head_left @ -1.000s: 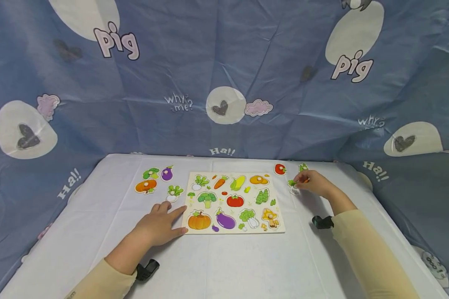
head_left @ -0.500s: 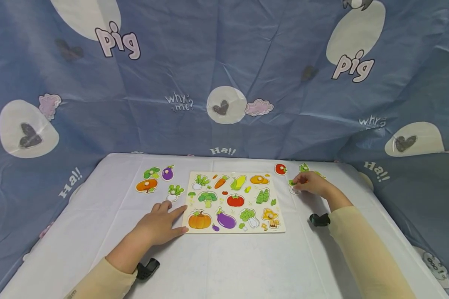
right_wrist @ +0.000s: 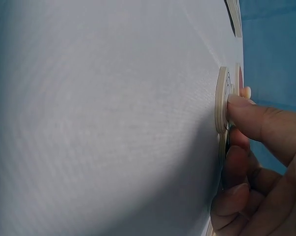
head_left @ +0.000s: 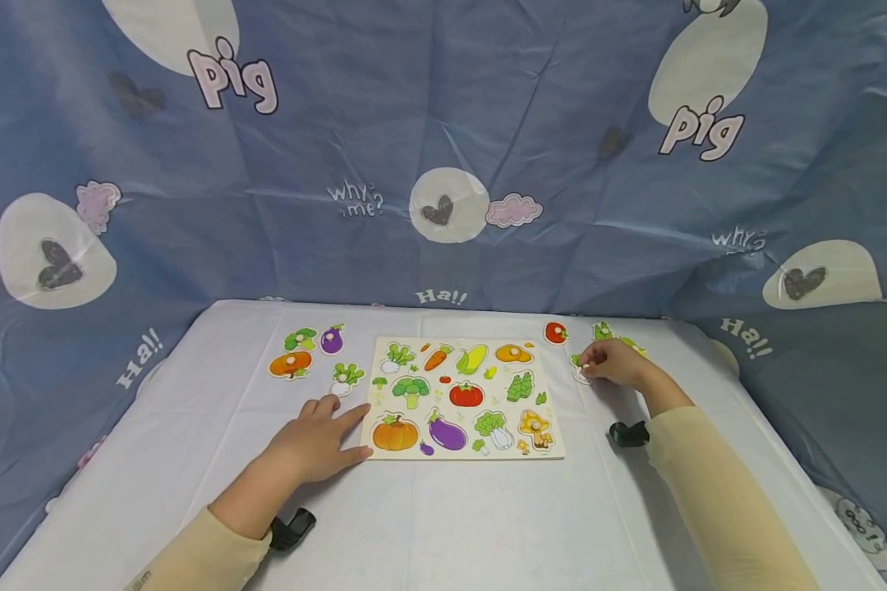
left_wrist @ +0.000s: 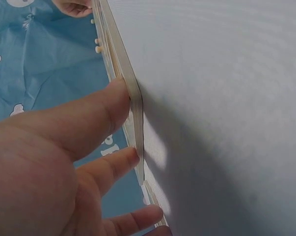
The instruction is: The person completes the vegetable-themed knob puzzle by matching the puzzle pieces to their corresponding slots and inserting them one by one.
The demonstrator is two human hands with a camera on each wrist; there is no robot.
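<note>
My right hand (head_left: 615, 363) reaches to the right of the board. Thumb and fingers pinch a wooden bok choy puzzle piece (head_left: 580, 376), flat at the tabletop with its green top and white base partly hidden. In the right wrist view the edge of that bok choy piece (right_wrist: 219, 101) shows pale wood. My left hand (head_left: 312, 443) rests at the left edge of a vegetable puzzle board (head_left: 458, 456), fingers spread. Thumb and index fingertip touch the board's edge, as the left wrist view also shows. A knobbed mushroom piece (head_left: 535, 427) sits in the board's lower right.
Left of the board lie a broccoli piece (head_left: 300, 339), an eggplant piece (head_left: 332, 339), a pumpkin piece (head_left: 290, 365) and a radish piece (head_left: 346, 377). Beyond my right hand are a tomato piece (head_left: 556, 332), a green asparagus-like piece (head_left: 602, 331) and a partly hidden yellow-green piece (head_left: 633, 346).
My right hand shifts slightly and settles on the bok choy piece; an orange bit seen by its fingers is now out of sight, and the yellow-green piece shows behind it. Left hand stays put.
</note>
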